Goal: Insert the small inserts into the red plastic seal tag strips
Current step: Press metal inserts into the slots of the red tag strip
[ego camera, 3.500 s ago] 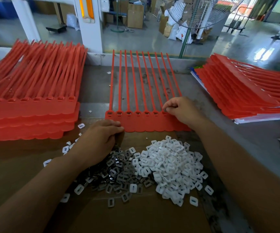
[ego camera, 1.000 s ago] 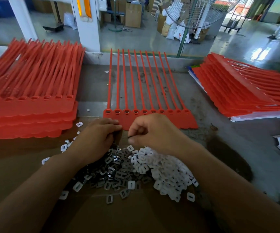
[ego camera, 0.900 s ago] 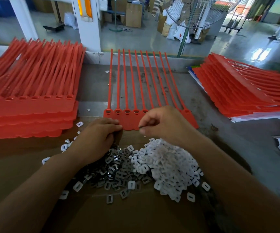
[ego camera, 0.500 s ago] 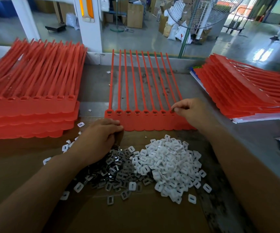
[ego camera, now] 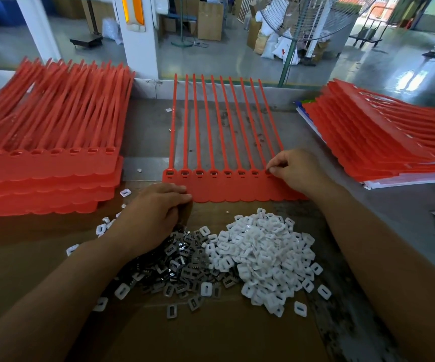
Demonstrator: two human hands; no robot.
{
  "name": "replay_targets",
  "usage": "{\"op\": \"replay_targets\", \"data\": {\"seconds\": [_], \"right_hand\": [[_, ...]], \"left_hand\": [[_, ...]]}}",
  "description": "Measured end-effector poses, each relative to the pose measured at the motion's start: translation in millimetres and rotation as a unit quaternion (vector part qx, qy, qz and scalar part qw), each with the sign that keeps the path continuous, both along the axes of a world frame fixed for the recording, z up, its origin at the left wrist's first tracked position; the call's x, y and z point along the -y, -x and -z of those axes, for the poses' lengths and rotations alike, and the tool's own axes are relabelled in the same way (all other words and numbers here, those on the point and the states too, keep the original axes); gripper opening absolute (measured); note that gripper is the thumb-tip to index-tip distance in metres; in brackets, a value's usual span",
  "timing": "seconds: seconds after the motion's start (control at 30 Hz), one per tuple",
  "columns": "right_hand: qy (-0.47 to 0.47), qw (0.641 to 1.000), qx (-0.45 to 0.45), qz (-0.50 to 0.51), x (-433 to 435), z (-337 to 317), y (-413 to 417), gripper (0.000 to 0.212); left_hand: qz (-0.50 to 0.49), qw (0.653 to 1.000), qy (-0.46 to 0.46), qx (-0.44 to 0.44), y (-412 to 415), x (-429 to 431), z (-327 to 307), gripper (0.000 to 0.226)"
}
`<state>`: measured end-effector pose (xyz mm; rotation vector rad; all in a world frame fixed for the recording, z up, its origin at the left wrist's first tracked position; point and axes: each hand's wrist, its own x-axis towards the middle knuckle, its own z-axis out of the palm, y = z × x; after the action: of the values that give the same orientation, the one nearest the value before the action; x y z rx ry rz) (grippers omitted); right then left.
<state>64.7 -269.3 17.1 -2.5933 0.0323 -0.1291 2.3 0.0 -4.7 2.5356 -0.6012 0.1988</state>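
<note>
A red seal tag strip (ego camera: 226, 188) lies flat mid-table, its thin tails pointing away from me. Several of its head slots hold metal inserts. My right hand (ego camera: 296, 171) pinches at a slot near the strip's right end; an insert between its fingertips is too small to make out. My left hand (ego camera: 153, 218) rests curled, knuckles up, on the pile of grey metal inserts (ego camera: 185, 259), beside the strip's near left corner; what it holds is hidden. A heap of white plastic inserts (ego camera: 266, 252) lies right of the metal ones.
A thick stack of red strips (ego camera: 46, 163) sits at the left, another stack (ego camera: 383, 142) on papers at the right. Brown cardboard (ego camera: 211, 335) lies under the inserts. Loose white inserts are scattered near my left forearm. A fan stands behind the table's far edge.
My right hand went from the insert piles back up to the strip's right end and now pinches at a slot there. My left hand stayed on the metal inserts.
</note>
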Motion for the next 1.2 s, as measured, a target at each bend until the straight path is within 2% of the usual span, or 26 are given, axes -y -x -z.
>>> {"op": "replay_targets", "data": {"seconds": [0.27, 0.6, 0.83, 1.2], "right_hand": [[0.068, 0.998, -0.010, -0.010, -3.1, -0.1, -2.4, 0.014], [-0.058, 0.997, 0.022, 0.045, 1.6, -1.0, 0.9, 0.019], [-0.073, 0.994, 0.004, 0.082, -2.2, -1.5, -3.9, 0.010], [-0.078, 0.994, 0.006, 0.071, -2.5, 0.2, 1.2, 0.015]], "left_hand": [[0.000, 1.000, -0.002, 0.005, -0.2, 0.4, 0.5, 0.040], [-0.001, 1.000, -0.003, 0.004, -0.7, 1.2, 0.3, 0.040], [0.001, 1.000, -0.003, 0.008, -0.5, 0.7, -0.2, 0.040], [0.004, 1.000, -0.004, 0.011, -0.5, 0.4, -0.5, 0.039]]}}
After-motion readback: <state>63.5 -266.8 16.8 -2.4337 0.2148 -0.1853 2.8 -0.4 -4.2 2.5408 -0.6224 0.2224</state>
